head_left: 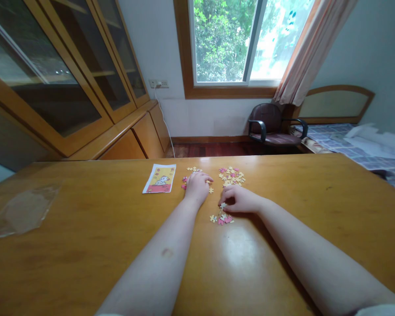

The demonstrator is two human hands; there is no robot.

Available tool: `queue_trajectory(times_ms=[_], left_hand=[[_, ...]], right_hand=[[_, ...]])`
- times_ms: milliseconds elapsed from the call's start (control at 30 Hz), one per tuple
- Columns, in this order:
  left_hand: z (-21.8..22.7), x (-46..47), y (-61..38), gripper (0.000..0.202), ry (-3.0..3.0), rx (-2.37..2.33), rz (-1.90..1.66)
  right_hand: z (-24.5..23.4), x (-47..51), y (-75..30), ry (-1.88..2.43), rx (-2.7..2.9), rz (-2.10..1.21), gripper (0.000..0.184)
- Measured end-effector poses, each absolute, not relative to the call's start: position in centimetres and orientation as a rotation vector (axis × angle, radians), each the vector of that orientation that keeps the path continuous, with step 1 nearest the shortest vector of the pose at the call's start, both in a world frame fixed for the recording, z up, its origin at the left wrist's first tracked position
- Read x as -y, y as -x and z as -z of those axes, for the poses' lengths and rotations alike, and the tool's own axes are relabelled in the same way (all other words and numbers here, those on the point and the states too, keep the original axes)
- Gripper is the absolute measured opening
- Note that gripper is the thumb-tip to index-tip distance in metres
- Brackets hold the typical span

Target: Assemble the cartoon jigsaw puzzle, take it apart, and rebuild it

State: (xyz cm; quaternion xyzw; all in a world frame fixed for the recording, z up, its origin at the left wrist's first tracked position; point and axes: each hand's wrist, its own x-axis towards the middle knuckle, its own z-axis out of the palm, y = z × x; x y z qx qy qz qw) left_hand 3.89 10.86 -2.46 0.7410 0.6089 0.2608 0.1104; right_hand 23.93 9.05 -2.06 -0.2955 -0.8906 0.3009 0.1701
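Note:
Loose yellow and pink puzzle pieces (232,175) lie scattered in the middle of a wooden table (85,228). My left hand (197,184) rests palm down on the table among some pieces, its fingers curled together over them. My right hand (238,199) lies to its right, fingers bent in a pinch at a small cluster of pieces (222,217) near its fingertips. What either hand holds is too small to make out. A printed picture card (159,178) with a white animal lies just left of my left hand.
A clear plastic bag (23,210) lies at the table's left side. Wooden glass-door cabinets (69,79) line the left wall. Beyond the table stand a dark armchair (276,125), a window (246,39) with a curtain, and a bed (358,140) at right.

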Motion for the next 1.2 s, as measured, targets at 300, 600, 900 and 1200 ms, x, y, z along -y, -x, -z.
queue_trajectory(times_ms=[300,600,900,1200], left_hand=[[2.7,-11.1,-3.8,0.038,-2.165,-1.787,-0.777],[2.9,-11.2,-3.8,0.037,-2.165,-1.789,-0.79],[2.9,-11.2,-3.8,0.037,-2.188,-1.768,-0.818],[2.9,-11.3,-3.7,0.036,-2.174,-1.769,-0.818]], right_hand=[[3.4,-10.2,-24.3,1.069,2.423,-0.464,0.02],[3.1,-9.9,-24.3,1.175,2.446,-0.249,0.023],[2.1,-8.3,-23.2,0.658,2.545,-0.821,0.021],[2.0,-8.7,-23.2,0.704,2.536,-0.767,0.007]])
